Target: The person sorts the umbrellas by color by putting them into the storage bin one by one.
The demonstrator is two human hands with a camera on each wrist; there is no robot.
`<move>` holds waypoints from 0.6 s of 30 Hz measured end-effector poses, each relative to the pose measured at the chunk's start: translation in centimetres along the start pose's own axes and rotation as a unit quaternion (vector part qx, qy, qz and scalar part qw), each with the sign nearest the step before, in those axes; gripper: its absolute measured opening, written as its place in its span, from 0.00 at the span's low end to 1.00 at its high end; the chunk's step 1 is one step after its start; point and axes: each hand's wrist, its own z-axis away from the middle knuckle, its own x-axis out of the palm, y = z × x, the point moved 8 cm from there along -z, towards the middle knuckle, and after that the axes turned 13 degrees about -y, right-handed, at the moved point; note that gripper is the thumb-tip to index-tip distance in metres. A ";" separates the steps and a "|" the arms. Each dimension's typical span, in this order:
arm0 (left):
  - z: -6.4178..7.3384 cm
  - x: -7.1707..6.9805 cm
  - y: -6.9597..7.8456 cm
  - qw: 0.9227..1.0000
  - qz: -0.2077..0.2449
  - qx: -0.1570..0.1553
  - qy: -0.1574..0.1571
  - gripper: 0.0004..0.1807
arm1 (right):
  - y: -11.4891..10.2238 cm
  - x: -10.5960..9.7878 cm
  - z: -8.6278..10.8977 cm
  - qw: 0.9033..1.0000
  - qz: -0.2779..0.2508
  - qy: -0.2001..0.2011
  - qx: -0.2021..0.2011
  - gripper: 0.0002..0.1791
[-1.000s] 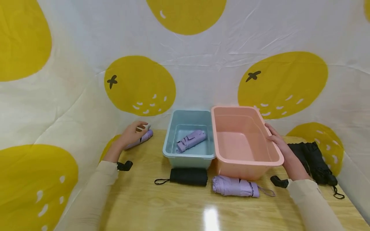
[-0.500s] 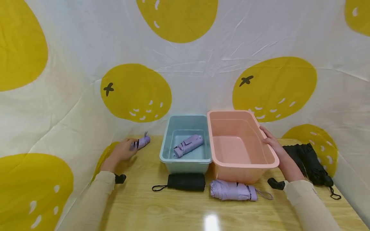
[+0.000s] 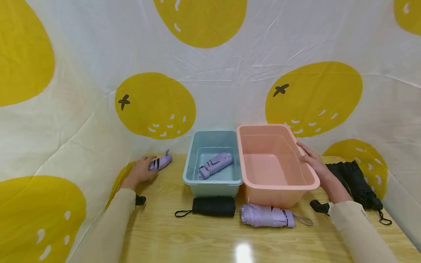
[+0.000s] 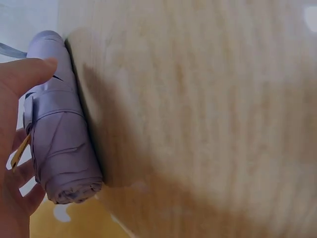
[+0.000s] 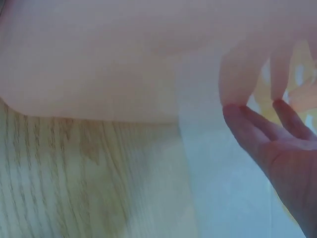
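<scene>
Left of the blue bin (image 3: 212,190), the left hand (image 3: 140,170) gripped an umbrella (image 3: 160,163). The right hand (image 3: 315,163) held the adjacent pink bin (image 3: 274,196).

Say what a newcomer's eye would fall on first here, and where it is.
The eye probably goes first to the big yellow shapes on the white backdrop. Next, on the table, come the blue tub, holding one purple umbrella, and the larger pink tub beside it. Left of them, the left hand grips another purple umbrella.

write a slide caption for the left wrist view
The left hand holds a furled lilac umbrella, with a wood-grain tabletop filling most of the view.
</scene>
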 end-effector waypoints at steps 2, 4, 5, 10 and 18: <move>-0.2 0.1 0.1 1.000 -0.001 0.006 -0.008 0.39 | 0.1 -0.1 0.1 1.000 0.015 0.002 0.010 0.36; -0.1 0.3 0.1 1.000 -0.001 0.010 -0.023 0.38 | 0.4 -0.1 0.3 0.999 0.022 0.001 0.025 0.36; -0.1 0.4 0.1 0.999 -0.001 0.010 -0.030 0.37 | 0.6 0.0 0.3 0.999 0.024 -0.001 0.031 0.35; 0.2 0.3 -0.1 0.999 -0.010 -0.013 -0.046 0.35 | 0.6 0.1 0.0 0.999 0.009 -0.017 0.032 0.35; -0.3 1.1 0.2 0.997 0.007 -0.030 -0.066 0.36 | -0.1 -0.4 0.3 0.999 0.014 -0.031 0.035 0.36</move>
